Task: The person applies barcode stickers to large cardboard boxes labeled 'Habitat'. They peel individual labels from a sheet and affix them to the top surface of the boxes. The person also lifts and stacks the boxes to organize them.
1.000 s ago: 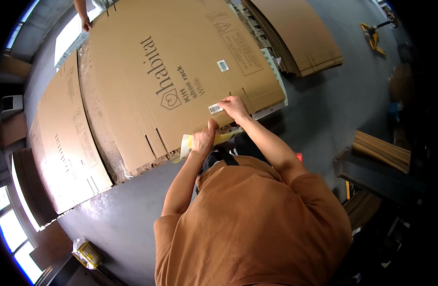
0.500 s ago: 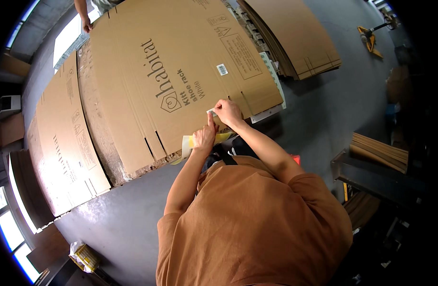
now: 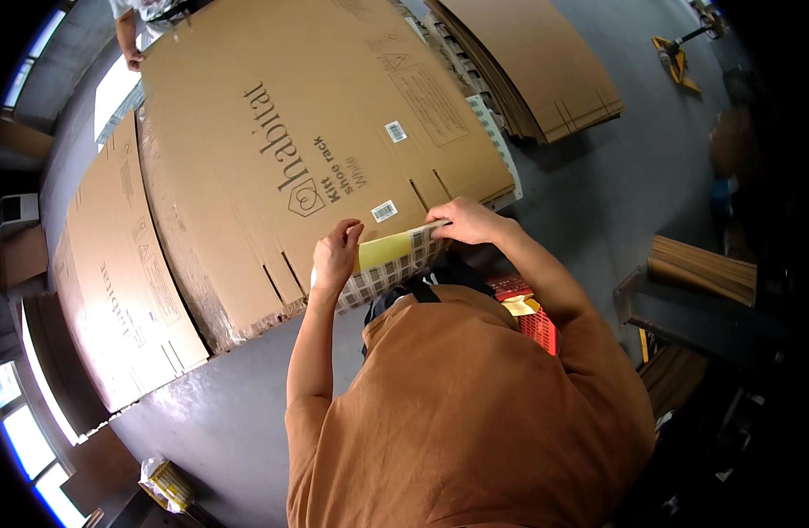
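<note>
A large flat brown cardboard carton (image 3: 220,185) with dark print lies in front of me. Two small white barcode labels sit on it: the nearer label (image 3: 384,211) just beyond my hands, the other label (image 3: 396,132) farther off. Between my hands, at the carton's near edge, is a label sheet (image 3: 396,269) with rows of barcodes and a bare yellow strip. My left hand (image 3: 336,255) is closed at the sheet's left end, its fingertips pressed together. The sheet's right end is pinched in my right hand (image 3: 470,220).
Another flat carton (image 3: 127,282) lies to the left. A cardboard stack (image 3: 536,70) stands at the far right. Another person's hand (image 3: 134,60) touches the carton's far left corner. A red plastic basket (image 3: 538,331) is beside me at right, and a yellow pallet jack (image 3: 677,66) stands farther off.
A barcode label that was under my fingers now lies on the carton. My hands have moved apart and toward me, holding the label sheet. The other person's hand remains at the far corner.
</note>
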Motion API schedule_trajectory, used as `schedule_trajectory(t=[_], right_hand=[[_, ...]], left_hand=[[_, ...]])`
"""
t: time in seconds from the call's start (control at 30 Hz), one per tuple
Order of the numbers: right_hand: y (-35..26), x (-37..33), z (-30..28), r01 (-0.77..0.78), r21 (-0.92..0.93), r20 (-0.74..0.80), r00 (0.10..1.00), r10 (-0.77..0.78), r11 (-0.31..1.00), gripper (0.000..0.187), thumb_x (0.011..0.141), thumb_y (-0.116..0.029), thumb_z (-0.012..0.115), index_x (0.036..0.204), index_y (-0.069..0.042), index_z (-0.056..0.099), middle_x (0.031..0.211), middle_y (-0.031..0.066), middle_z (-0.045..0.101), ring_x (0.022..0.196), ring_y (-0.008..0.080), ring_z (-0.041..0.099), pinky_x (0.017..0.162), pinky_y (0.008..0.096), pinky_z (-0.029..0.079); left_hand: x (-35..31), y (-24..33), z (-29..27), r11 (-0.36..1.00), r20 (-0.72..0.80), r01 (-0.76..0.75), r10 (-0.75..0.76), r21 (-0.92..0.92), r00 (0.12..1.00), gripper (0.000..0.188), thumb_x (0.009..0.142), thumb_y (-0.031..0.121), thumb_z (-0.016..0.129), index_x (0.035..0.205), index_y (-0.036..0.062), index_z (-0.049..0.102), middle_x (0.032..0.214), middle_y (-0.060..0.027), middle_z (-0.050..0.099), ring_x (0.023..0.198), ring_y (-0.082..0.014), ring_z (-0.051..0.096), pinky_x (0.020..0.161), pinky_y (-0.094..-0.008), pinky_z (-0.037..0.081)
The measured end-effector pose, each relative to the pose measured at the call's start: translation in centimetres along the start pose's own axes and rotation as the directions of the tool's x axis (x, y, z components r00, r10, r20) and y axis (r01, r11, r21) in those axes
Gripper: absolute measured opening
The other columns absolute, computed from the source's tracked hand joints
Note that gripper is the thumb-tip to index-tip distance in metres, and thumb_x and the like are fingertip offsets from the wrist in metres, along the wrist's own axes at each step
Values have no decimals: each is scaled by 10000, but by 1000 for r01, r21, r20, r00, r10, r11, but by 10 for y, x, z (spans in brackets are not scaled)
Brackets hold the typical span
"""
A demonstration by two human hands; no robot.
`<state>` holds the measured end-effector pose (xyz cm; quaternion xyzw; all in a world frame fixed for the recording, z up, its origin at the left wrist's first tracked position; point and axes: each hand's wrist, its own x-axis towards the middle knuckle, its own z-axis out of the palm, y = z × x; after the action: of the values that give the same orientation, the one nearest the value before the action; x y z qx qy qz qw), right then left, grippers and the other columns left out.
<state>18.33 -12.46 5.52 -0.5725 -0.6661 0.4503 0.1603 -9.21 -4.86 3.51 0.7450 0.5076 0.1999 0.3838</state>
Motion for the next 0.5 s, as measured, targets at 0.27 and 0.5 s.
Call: schedule_trajectory(t=[0.27, 0.5], right_hand=[[-24, 10, -42, -70, 80, 106, 992, 61, 994, 180, 827, -165, 671, 899, -1, 691, 697, 139, 661, 585, 216, 580, 589, 341, 452], [-18, 18, -39, 243, -343, -249, 908, -337, 908, 152, 831, -177, 671, 922, -56, 655, 898, 72, 614, 891, 270, 601, 788, 384, 476]], left_hand=[[15, 47, 36, 836, -55, -439, 481, 329, 875, 255, 881, 125, 606, 1132, 96, 575, 836, -84, 647, 802, -252, 622, 741, -377, 470], [31, 60, 58, 914, -64, -286, 316, 287, 947, 204, 904, 84, 548, 1106, 99, 532, 716, -143, 644, 623, -342, 640, 539, -455, 501]])
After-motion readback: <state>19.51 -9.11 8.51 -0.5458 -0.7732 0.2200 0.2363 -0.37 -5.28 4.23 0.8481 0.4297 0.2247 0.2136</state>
